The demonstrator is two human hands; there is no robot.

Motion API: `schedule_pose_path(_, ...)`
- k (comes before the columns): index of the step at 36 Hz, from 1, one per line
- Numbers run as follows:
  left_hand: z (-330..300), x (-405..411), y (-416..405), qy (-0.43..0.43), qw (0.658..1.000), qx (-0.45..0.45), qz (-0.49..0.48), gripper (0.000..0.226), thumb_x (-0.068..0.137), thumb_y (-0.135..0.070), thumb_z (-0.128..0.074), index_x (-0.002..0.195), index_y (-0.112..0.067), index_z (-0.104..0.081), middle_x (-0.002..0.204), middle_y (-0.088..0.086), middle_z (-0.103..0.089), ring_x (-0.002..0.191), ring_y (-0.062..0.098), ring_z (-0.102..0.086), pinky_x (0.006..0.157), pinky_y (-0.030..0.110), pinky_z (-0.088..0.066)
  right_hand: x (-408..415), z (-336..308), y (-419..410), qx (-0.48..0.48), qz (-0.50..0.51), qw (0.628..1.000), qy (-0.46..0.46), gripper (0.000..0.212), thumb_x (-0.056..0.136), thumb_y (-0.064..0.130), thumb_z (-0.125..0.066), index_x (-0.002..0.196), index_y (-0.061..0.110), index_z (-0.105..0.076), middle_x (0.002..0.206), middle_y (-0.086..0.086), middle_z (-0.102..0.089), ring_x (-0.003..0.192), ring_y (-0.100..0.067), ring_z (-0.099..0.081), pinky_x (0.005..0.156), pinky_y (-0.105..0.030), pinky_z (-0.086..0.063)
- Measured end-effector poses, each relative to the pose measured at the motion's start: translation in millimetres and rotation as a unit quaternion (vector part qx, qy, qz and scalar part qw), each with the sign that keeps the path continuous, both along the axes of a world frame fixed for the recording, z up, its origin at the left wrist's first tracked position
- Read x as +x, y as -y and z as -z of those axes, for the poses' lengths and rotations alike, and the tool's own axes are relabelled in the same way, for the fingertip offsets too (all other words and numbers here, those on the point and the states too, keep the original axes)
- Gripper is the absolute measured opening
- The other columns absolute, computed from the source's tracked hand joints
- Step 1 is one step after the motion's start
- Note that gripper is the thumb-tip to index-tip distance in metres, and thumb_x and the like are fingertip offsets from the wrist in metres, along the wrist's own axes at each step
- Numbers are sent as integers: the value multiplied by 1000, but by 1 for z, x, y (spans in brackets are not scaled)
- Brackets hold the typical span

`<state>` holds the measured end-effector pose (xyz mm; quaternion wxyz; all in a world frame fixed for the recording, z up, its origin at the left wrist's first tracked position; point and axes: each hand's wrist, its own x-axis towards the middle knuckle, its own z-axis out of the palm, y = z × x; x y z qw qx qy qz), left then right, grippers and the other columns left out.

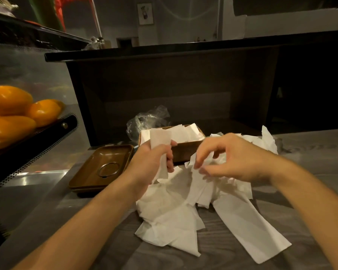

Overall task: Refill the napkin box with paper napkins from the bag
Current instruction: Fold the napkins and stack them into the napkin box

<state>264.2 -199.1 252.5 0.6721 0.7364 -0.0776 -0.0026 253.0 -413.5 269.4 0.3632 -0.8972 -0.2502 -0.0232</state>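
A brown napkin box (185,151) stands at the middle of the counter with white napkins (180,132) sticking up out of it. My left hand (154,162) grips a folded white napkin (160,140) upright just in front of the box's left end. My right hand (230,158) hovers over a loose pile of white napkins (183,207) on the counter, its fingertips pinching at the top of the pile. A crumpled clear plastic bag (146,119) lies behind the box on the left.
A brown tray (86,178) holding a metal ring (108,169) sits left of the box. Orange fruit (12,108) fills a perforated black holder at far left. A dark raised counter (164,49) walls off the back. More napkins (265,141) lie right of the box.
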Motion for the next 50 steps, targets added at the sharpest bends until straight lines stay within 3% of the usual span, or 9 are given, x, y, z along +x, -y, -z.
schedule_pose_path(5,10,4,0,8,999,44,20,11,102,-24,-56,109,-26,-63,94,10,-61,82,19,-61,75,32,-56,-7,1,-5,-135,-61,986,-80,24,84,26,-81,101,42,-75,115,22,-57,110,1,-55,98,-26,-50)
schedule_pose_path(11,13,4,3,4,997,71,32,13,104,-31,-52,113,-27,-61,95,8,-62,84,19,-63,77,30,-57,-2,10,-10,-155,-44,985,-58,22,85,27,-80,101,42,-76,115,23,-54,111,-2,-54,96,-23,-50)
schedule_pose_path(17,11,3,2,7,996,79,35,19,103,-32,-51,118,-25,-61,96,8,-62,85,18,-62,74,29,-54,2,11,-8,-67,-27,997,-11,11,93,32,-71,94,42,-75,103,23,-64,101,-2,-61,84,-21,-52)
schedule_pose_path(24,1,-7,-1,-49,991,-65,110,36,98,-48,-48,116,-30,-74,116,8,-74,110,30,-69,98,54,-53,-11,-14,-7,266,-56,962,6,15,87,24,-69,99,19,-77,92,5,-77,91,-11,-73,76,-20,-57)
schedule_pose_path(35,-2,-18,9,-158,945,-182,223,77,72,-81,-35,118,-31,-71,119,10,-73,110,31,-70,95,48,-56,2,12,-31,213,93,969,87,6,91,30,-72,91,35,-68,86,23,-66,82,0,-66,55,-17,-55)
schedule_pose_path(39,0,-16,9,-162,931,-208,253,72,75,-78,-36,103,-29,-81,111,14,-74,98,29,-73,93,47,-56,5,16,-34,202,126,962,136,10,92,30,-71,89,38,-67,85,21,-66,80,2,-63,61,-11,-51)
schedule_pose_path(42,0,-16,8,-179,917,-220,281,75,79,-76,-41,120,-23,-74,104,18,-71,92,30,-71,96,50,-53,7,18,-36,202,137,957,157,10,93,30,-71,88,39,-66,85,23,-66,88,4,-61,65,-6,-50)
schedule_pose_path(45,-1,-17,6,-203,909,-213,296,59,85,-55,-64,124,-11,-64,93,15,-64,81,24,-63,81,39,-53,8,18,-34,194,139,959,152,12,92,30,-72,95,39,-65,90,24,-63,91,6,-58,66,-6,-49)
schedule_pose_path(50,0,-15,0,-173,935,-63,304,39,83,-20,-61,119,-7,-62,91,14,-61,73,17,-60,65,29,-48,4,10,-25,139,24,989,33,41,89,31,-76,122,46,-58,111,24,-61,105,5,-58,81,-10,-54)
